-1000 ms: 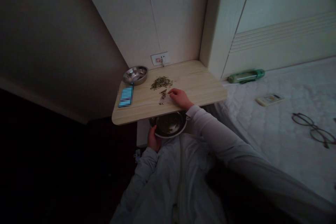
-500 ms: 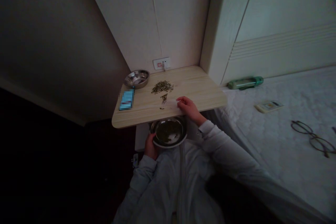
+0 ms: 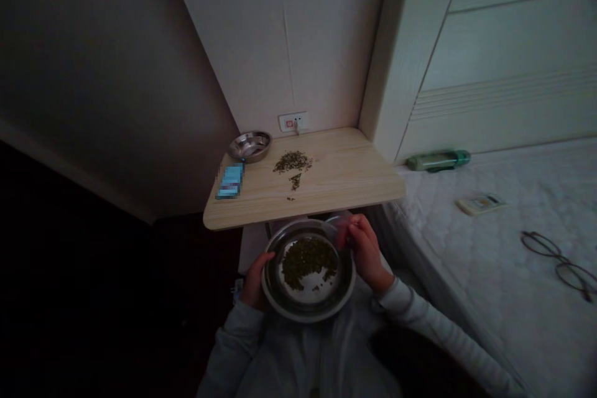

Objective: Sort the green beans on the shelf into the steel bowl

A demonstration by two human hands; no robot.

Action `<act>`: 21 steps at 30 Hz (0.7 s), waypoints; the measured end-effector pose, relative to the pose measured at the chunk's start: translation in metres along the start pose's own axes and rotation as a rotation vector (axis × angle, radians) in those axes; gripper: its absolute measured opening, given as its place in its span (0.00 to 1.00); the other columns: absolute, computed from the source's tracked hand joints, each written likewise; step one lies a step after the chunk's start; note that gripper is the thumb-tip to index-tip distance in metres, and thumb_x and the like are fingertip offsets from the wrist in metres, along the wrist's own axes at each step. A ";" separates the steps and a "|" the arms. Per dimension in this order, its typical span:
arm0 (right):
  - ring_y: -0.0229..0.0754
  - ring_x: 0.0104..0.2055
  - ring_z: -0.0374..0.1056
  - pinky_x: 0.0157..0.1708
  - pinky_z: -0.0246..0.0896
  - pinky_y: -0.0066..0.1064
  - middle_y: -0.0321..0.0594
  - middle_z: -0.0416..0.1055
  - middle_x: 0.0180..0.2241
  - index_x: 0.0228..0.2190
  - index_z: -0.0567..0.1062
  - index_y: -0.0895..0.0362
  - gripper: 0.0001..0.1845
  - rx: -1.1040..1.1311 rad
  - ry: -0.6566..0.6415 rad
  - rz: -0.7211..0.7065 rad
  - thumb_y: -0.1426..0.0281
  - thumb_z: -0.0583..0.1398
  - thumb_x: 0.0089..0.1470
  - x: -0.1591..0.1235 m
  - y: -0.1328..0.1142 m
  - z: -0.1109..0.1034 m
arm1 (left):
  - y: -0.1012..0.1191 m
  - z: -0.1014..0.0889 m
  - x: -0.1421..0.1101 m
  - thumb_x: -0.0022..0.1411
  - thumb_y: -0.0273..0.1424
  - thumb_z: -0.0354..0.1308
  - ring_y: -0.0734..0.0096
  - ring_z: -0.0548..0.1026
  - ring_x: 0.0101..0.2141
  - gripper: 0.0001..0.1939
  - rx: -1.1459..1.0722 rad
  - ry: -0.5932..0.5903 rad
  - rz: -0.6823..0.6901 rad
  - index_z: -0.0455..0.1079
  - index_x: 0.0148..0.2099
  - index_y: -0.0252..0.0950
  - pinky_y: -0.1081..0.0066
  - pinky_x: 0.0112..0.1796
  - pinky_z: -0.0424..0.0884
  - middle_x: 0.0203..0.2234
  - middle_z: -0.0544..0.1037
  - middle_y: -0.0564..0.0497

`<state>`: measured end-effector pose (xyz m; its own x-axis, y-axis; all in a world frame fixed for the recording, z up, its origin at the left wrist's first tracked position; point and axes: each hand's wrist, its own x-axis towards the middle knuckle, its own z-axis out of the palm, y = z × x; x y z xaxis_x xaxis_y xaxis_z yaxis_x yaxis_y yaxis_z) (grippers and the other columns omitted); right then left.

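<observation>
Covering three to five o'clock, read from the centre of the table (image 3: 354,161): bed (image 3: 476,255), white, quilted.

Table: pale wood grain, rounded corners.

Pan (image 3: 291,305): round, metal, at six, by the table's near edge.

Dish (image 3: 250,152): metal, at ten, on the table.

Bottle (image 3: 438,160): green, at three, lying on the bed.

Left hand (image 3: 254,280): clasping the pan at its nine o'clock, thumb on the rim.

Right hand (image 3: 368,255): narrow, fingertips pinching a clear piece (image 3: 332,228), blurred, by the pan's one o'clock; whether it touches the rim, cannot tell.

Glasses (image 3: 557,258): on the bed, between three and four.

Phone (image 3: 231,180): at nine, on the table, screen blue.

Device (image 3: 480,203): pale, on the bed, just past three.

Socket (image 3: 293,120): white, at twelve.

Bits (image 3: 305,258): green; many in the pan, others on the table, patch near eleven, trail toward six.
</observation>
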<state>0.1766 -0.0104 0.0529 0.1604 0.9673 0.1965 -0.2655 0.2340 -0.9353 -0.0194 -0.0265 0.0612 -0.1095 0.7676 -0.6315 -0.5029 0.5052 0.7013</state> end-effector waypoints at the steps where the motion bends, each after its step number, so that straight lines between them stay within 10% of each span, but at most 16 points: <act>1: 0.37 0.18 0.56 0.23 0.51 0.30 0.27 0.61 0.14 0.25 0.60 0.52 0.06 0.016 0.007 -0.006 0.64 0.52 0.50 -0.002 -0.003 0.003 | 0.003 0.001 -0.005 0.46 0.28 0.55 0.75 0.67 0.16 0.09 -0.005 0.025 0.028 0.68 0.17 0.32 0.75 0.21 0.64 0.12 0.71 0.51; 12: 0.35 0.20 0.56 0.45 0.54 0.37 0.26 0.60 0.14 0.24 0.63 0.53 0.04 0.131 0.020 -0.205 0.68 0.53 0.50 0.006 -0.026 0.019 | 0.033 0.016 -0.021 0.48 0.33 0.58 0.65 0.75 0.30 0.09 -0.042 -0.035 0.193 0.73 0.28 0.31 0.68 0.38 0.69 0.20 0.77 0.50; 21: 0.34 0.19 0.50 0.21 0.48 0.27 0.27 0.53 0.15 0.25 0.60 0.53 0.06 0.112 0.151 -0.317 0.66 0.54 0.48 0.019 -0.033 -0.002 | 0.008 0.023 0.003 0.46 0.35 0.60 0.57 0.72 0.44 0.13 0.061 -0.209 0.398 0.74 0.35 0.35 0.62 0.45 0.65 0.35 0.78 0.47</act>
<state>0.1901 0.0004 0.0874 0.3875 0.8216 0.4180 -0.2814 0.5372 -0.7951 -0.0035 -0.0113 0.0724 -0.1056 0.9669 -0.2323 -0.4049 0.1715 0.8981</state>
